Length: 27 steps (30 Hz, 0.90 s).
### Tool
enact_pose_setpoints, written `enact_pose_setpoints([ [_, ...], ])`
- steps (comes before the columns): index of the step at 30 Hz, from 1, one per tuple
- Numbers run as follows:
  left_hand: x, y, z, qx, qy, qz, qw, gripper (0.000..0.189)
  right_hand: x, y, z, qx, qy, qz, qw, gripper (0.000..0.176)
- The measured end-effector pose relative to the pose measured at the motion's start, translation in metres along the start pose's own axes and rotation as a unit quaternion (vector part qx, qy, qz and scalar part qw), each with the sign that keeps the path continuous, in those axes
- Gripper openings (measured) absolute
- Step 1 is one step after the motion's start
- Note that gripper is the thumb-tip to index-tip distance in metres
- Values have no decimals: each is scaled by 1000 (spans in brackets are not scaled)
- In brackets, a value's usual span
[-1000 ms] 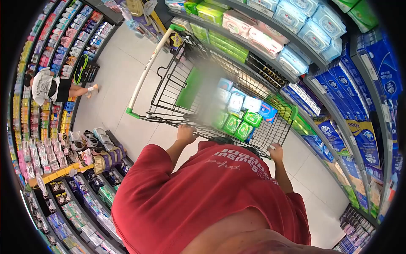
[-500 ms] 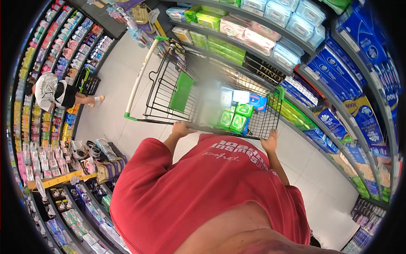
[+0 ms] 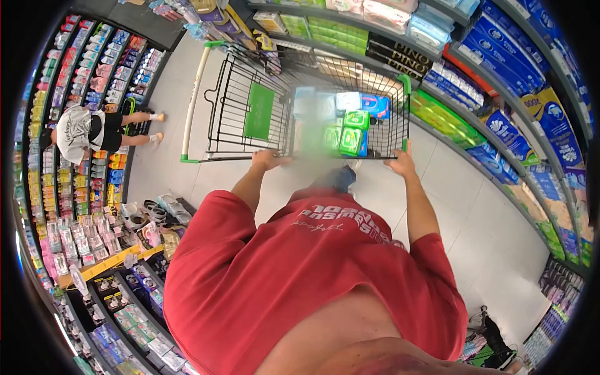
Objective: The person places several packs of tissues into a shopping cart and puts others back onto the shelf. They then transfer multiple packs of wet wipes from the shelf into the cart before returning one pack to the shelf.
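A shopping cart (image 3: pixel 259 111) of black wire with green trim stands side-on before me. My left hand (image 3: pixel 270 160) grips its near top rail, close to the green panel and the handle end. At the far right end of that same rail, my right hand (image 3: pixel 401 161) has its fingers around the corner. Inside the basket lie green packs of wipes (image 3: pixel 352 140), a white pack (image 3: pixel 348 100) and a blue pack (image 3: pixel 376 107). A blurry smear over the middle of the view hides part of the basket and some packs.
Shelves of wipes and blue tissue packs (image 3: pixel 505 49) curve along the far and right side. Another person (image 3: pixel 94 134) stands by the shelves at left. A yellow-edged display (image 3: pixel 106 265) is at lower left. A dark item (image 3: pixel 490 337) is behind me at lower right.
The cart and both hands have shifted farther from my body, and my arms are straighter. A shoe and trouser leg have come into view below the cart. The other person's legs are now apart.
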<state>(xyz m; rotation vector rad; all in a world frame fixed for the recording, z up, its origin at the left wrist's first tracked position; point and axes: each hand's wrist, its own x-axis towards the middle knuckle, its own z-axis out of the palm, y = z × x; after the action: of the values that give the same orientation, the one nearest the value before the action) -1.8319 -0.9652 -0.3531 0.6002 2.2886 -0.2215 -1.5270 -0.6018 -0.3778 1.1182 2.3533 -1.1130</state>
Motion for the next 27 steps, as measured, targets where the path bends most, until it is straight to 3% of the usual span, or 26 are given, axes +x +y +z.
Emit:
enact_pose_setpoints([
  [3, 1, -17, 1, 1, -18, -9, 1000, 88, 1, -1, 11, -7, -28, -1, 1000, 69],
  [13, 4, -66, 4, -10, 54, -1, 999, 83, 13, -47, 26, -63, -61, -31, 996, 66],
  [19, 12, -86, -23, -29, 97, -3, 995, 77, 45, -90, 24, -100, -81, -63, 990, 70],
  [27, 47, -131, -56, -39, 101, -5, 994, 79, 104, -140, 41, -133, -114, -42, 984, 62],
])
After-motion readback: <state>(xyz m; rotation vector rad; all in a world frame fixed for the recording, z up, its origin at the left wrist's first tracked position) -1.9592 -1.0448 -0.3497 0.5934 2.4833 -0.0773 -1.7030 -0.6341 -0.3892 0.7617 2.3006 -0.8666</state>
